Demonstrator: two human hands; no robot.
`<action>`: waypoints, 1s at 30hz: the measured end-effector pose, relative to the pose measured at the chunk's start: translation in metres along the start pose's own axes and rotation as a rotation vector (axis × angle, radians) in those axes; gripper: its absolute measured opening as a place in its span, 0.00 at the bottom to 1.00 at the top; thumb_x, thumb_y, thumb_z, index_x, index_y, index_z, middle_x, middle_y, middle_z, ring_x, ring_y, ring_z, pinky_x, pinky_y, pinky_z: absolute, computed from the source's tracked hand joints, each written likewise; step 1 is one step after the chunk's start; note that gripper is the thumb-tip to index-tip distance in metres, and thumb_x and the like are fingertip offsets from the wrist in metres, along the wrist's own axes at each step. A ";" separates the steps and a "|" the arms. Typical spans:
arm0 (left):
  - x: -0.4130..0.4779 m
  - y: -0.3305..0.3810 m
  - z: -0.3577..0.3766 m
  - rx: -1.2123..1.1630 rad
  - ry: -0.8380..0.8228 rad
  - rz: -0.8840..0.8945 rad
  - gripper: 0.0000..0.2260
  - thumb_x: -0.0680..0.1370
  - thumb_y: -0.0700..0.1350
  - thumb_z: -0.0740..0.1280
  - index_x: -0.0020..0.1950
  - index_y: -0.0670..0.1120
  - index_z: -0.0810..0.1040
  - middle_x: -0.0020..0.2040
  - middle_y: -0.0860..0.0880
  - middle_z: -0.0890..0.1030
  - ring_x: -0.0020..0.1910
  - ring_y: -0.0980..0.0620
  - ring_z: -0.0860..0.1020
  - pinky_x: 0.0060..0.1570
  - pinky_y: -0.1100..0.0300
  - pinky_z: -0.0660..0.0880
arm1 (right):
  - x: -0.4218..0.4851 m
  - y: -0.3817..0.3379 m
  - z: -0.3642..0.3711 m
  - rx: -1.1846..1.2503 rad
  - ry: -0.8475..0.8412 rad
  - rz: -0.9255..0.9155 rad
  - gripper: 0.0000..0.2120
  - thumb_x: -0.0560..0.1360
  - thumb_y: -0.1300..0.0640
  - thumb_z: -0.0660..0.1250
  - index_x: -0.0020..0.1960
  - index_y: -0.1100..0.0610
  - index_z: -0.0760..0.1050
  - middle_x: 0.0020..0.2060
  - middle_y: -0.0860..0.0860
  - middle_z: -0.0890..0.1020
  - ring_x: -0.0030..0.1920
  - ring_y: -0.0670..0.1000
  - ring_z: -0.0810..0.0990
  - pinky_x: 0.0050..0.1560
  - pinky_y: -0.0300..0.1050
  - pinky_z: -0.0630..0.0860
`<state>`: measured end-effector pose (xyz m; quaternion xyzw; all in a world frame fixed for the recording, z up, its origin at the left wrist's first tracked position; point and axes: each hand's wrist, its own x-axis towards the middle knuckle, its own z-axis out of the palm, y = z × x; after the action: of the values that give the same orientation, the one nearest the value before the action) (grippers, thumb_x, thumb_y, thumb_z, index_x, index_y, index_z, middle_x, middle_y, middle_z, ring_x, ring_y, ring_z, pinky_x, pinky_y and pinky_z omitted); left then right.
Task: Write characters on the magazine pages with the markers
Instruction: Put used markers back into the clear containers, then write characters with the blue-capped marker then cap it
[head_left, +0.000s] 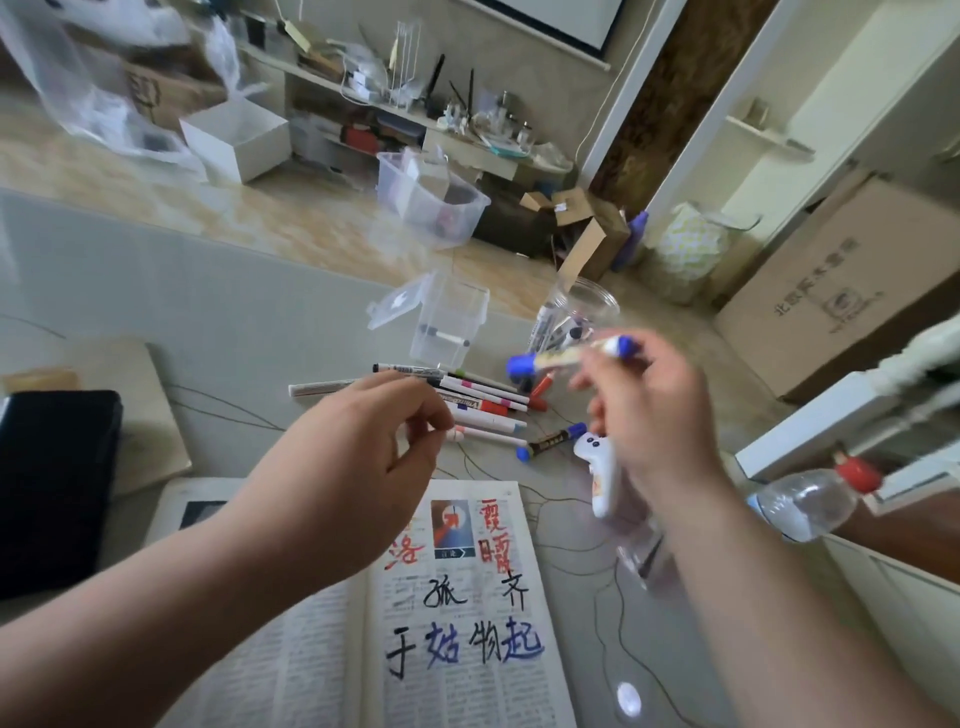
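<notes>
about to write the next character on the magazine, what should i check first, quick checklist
1. Marker in hand: ok, the right hand grips the blue marker.
2. Cap off: not ok, the blue cap looks on, though the view is blurred.
3. Is the left hand free to pull the cap: cannot tell, its fingers are curled above the marker pile.
4. Is the magazine open flat: ok.
5. Room to write: ok, there is no handwriting below the bottom row of characters.
6. Is the bottle clear of the page: ok, it lies off to the right.
</notes>
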<state>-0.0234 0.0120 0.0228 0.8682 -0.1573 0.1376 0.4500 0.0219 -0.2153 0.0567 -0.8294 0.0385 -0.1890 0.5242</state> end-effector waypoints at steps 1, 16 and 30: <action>0.000 -0.003 0.000 0.006 -0.008 0.005 0.08 0.77 0.43 0.70 0.43 0.57 0.77 0.41 0.65 0.75 0.37 0.64 0.74 0.35 0.69 0.67 | 0.021 -0.002 -0.002 0.020 0.068 -0.002 0.04 0.79 0.61 0.68 0.48 0.53 0.79 0.33 0.50 0.84 0.26 0.44 0.75 0.27 0.42 0.72; 0.005 -0.019 0.001 0.012 -0.002 -0.095 0.10 0.77 0.41 0.68 0.44 0.57 0.78 0.42 0.68 0.76 0.33 0.61 0.76 0.37 0.70 0.70 | 0.117 0.037 0.019 -0.091 0.174 0.099 0.14 0.78 0.59 0.65 0.63 0.56 0.73 0.39 0.53 0.85 0.30 0.48 0.78 0.28 0.42 0.75; 0.011 -0.029 -0.019 0.063 0.102 -0.318 0.07 0.77 0.41 0.67 0.44 0.53 0.79 0.29 0.57 0.73 0.27 0.62 0.73 0.29 0.60 0.64 | 0.002 0.113 0.087 -0.801 -0.487 -0.127 0.14 0.79 0.59 0.65 0.63 0.51 0.76 0.59 0.46 0.78 0.55 0.51 0.78 0.49 0.43 0.74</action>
<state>-0.0038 0.0417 0.0162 0.8877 0.0093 0.1134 0.4462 0.0698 -0.1923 -0.0752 -0.9873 -0.0664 0.0090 0.1443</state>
